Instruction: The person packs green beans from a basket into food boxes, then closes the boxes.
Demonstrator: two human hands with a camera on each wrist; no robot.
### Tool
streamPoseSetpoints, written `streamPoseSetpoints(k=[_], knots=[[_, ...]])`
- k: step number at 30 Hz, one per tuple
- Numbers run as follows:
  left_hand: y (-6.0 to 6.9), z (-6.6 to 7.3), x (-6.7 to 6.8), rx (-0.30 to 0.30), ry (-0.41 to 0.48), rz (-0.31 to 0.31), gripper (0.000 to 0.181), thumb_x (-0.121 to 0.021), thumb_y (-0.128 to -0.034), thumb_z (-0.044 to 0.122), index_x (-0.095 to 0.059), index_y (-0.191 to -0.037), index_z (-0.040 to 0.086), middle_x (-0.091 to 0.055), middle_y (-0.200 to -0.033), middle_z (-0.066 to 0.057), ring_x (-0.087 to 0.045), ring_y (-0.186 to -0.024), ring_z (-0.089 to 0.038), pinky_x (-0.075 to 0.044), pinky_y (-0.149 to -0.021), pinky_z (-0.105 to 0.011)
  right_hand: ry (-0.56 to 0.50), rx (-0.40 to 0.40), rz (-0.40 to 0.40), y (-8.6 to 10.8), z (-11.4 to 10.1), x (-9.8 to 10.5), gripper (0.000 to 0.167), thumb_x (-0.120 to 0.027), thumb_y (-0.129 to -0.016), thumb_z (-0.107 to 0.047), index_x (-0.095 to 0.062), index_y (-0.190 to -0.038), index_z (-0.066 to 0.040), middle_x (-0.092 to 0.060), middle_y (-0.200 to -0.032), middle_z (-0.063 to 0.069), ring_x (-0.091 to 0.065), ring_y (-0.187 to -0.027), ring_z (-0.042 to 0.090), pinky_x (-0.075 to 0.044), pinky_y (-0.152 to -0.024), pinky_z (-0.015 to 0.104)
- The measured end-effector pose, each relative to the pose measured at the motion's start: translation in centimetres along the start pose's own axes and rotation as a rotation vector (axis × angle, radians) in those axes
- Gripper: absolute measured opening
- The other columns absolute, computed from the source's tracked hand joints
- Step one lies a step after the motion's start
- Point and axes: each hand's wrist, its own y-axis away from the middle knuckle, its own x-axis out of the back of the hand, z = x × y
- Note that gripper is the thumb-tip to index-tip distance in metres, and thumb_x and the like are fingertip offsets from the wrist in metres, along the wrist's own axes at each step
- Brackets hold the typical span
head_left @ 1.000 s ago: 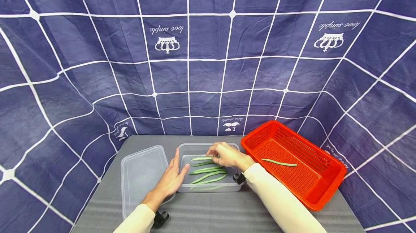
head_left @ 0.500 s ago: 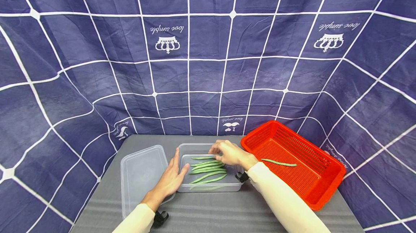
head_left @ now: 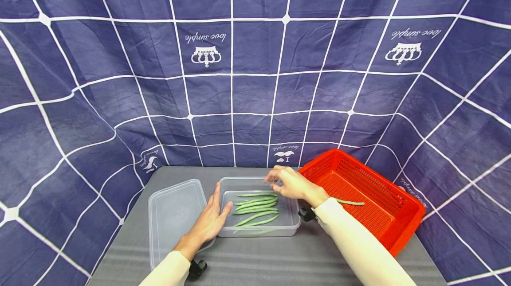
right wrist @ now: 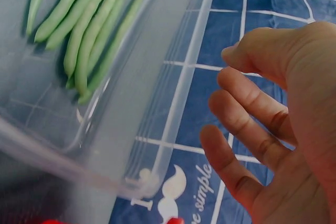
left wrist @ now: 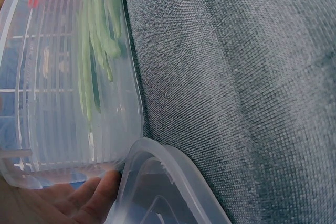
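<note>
A clear plastic container (head_left: 259,233) stands on the grey table, holding several long green beans (head_left: 257,209) laid roughly side by side. My left hand (head_left: 209,220) rests at its left wall with straight fingers, and the left wrist view shows the fingertips (left wrist: 107,187) against that wall. Over the back right corner hovers my right hand (head_left: 292,183), its fingers loosely bent. In the right wrist view that hand (right wrist: 273,124) holds nothing, with a gap between thumb and fingers, beside the container rim.
A translucent lid (head_left: 175,215) lies on the table to the left, partly behind my left hand. At the right stands a red perforated basket (head_left: 377,188), with a single green bean (head_left: 351,202) partly hidden by my forearm. A blue checked cloth (head_left: 255,95) hangs around the table.
My right hand has let go of a bean among the others in the container, then lifted and moved right. Beans there now lie closer together. My left hand has stayed put.
</note>
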Motion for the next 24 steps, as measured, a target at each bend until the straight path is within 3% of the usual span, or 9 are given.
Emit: streamPoseSetpoints(k=[16, 24], knots=[[0.0, 0.1, 0.1, -0.016, 0.002, 0.010, 0.089, -0.055, -0.1231, 0.043, -0.009, -0.187, 0.004, -0.043, -0.178, -0.039, -0.050, -0.163, -0.059, -0.042, -0.135, -0.072, 0.046, -0.022, 0.090, 2.6, 2.3, 3.3, 0.024, -0.082, -0.101, -0.003, -0.086, -0.122, -0.012, -0.083, -0.113, 0.001, -0.081, -0.102, 0.019, -0.068, -0.095, 0.041], [0.0, -0.1, -0.1, -0.008, 0.000, 0.002, 0.089, -0.054, -0.1233, 0.044, -0.007, -0.188, 0.005, -0.042, -0.179, -0.038, -0.048, -0.165, -0.059, -0.041, -0.136, -0.073, 0.041, -0.094, 0.112, 4.4, 3.5, 5.1, 0.024, -0.081, -0.102, -0.002, -0.086, -0.122, -0.014, -0.082, -0.109, 0.001, -0.079, -0.098, 0.016, -0.066, -0.093, 0.040]])
